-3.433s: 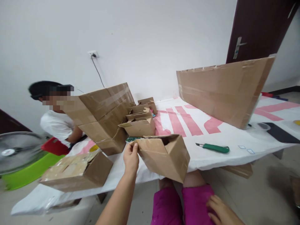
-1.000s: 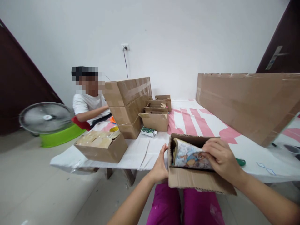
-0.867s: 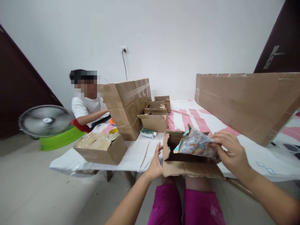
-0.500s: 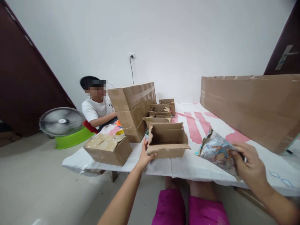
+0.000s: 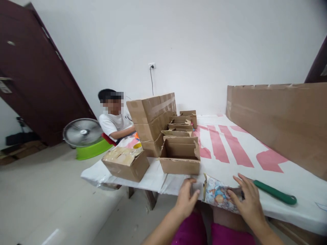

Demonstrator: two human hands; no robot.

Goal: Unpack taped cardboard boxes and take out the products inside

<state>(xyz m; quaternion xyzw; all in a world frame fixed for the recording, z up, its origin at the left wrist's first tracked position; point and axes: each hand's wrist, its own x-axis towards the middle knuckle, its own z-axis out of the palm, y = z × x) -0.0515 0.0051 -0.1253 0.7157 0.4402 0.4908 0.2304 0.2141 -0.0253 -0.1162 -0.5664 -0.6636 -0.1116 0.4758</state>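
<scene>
A colourful printed packet [image 5: 217, 196] lies at the near edge of the white and pink table cover [image 5: 230, 160]. My right hand [image 5: 247, 201] rests on the packet's right end with fingers curled over it. My left hand [image 5: 186, 201] touches the packet's left end, thumb and fingers closing on its edge. An opened small cardboard box [image 5: 180, 157] stands on the table just beyond my hands, with nothing showing inside it. A green-handled utility knife [image 5: 274, 192] lies to the right of my right hand.
Behind the box runs a row of small open cartons [image 5: 182, 122] and a taped stack of boxes [image 5: 152, 120]. Another box [image 5: 126, 162] sits at the left corner. A long cardboard panel [image 5: 278, 117] stands at right. A seated person [image 5: 114, 117] and a fan [image 5: 82, 133] are at left.
My right hand pulled the packet out of the box and brought it down to the table's near edge. My left hand pushed the box away, let go and moved to the packet.
</scene>
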